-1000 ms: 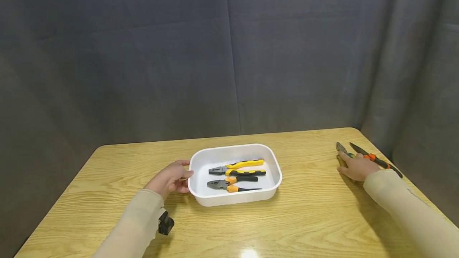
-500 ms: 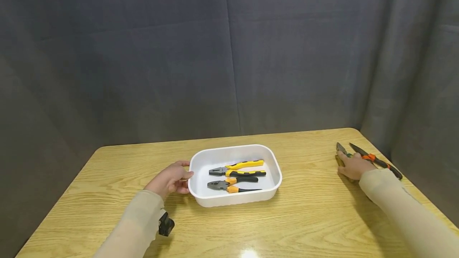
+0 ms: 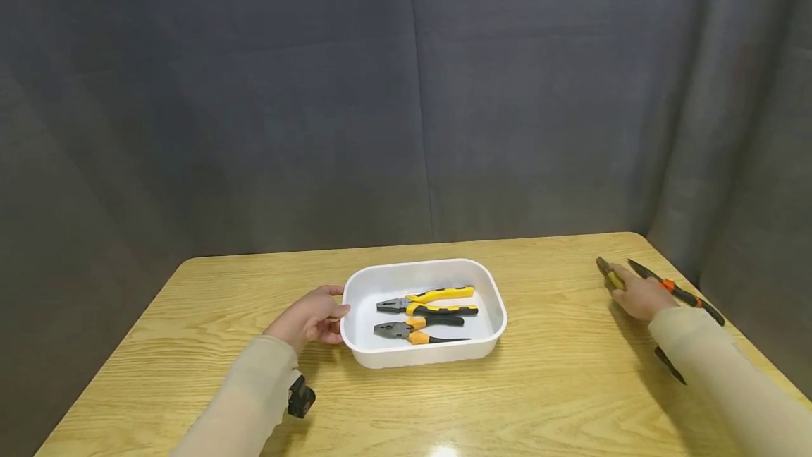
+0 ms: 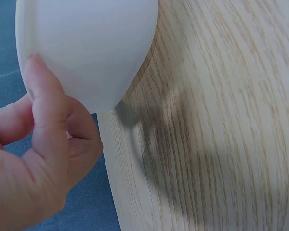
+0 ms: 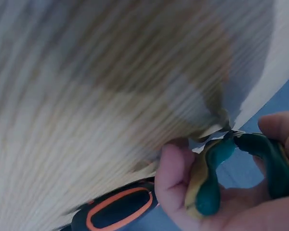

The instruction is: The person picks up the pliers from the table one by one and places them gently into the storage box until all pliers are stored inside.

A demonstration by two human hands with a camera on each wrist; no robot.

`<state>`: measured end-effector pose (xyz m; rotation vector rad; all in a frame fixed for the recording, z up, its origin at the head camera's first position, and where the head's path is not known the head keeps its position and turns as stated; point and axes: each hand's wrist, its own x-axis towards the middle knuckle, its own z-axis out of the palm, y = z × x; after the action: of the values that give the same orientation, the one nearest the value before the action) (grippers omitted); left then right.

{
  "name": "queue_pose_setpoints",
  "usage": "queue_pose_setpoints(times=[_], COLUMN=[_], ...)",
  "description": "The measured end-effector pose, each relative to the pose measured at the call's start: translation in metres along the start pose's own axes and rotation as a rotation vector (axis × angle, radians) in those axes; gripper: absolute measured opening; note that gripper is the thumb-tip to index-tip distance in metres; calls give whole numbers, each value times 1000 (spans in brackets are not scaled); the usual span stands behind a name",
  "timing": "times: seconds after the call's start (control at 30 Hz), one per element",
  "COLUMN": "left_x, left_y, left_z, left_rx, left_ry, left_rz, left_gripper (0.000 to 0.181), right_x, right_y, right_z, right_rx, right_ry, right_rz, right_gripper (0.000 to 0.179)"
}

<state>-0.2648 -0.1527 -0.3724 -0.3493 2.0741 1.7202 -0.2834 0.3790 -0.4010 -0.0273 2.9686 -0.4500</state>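
Observation:
My left hand (image 3: 311,316) holds the left end of a white plastic tray (image 3: 426,355), thumb over the rim and fingers beneath, as the left wrist view also shows. Inside lie combination pliers (image 3: 438,295) with yellow-and-black handles and a second pair of pliers (image 3: 396,330) with orange-and-black handles, heads pointing left. Far to the right, my right hand (image 3: 641,296) grips a third pair of pliers (image 5: 209,187), its handles green and yellow. In the right wrist view these handles spread apart between thumb and fingers. My palm hides part of them in the head view.
Right of my right hand, pliers (image 3: 679,291) with a long narrow head and orange-and-black handles lie along the table's right edge. A dark narrow thing (image 3: 669,365) shows beside the right sleeve. A grey curtain (image 3: 419,125) hangs behind the wooden table (image 3: 545,386).
My right hand has closed round the green-and-yellow pliers, which have tipped so that a yellow side faces up. The left hand stays on the tray. The whole head view has shifted slightly.

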Motion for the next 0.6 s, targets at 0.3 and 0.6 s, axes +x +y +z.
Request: queue_pose_setpoints(times=[0.3, 0.6], left_x=[-1, -1], left_y=[1, 1], left_z=[-1, 1], left_rx=[10, 10], left_ry=[14, 13], left_rz=[-6, -6], left_gripper=[45, 44], right_x=[-2, -13], right_y=[0, -9], right_z=[7, 9], right_rx=[52, 72], right_ry=[94, 256], right_rz=[25, -19], right_gripper=[59, 54])
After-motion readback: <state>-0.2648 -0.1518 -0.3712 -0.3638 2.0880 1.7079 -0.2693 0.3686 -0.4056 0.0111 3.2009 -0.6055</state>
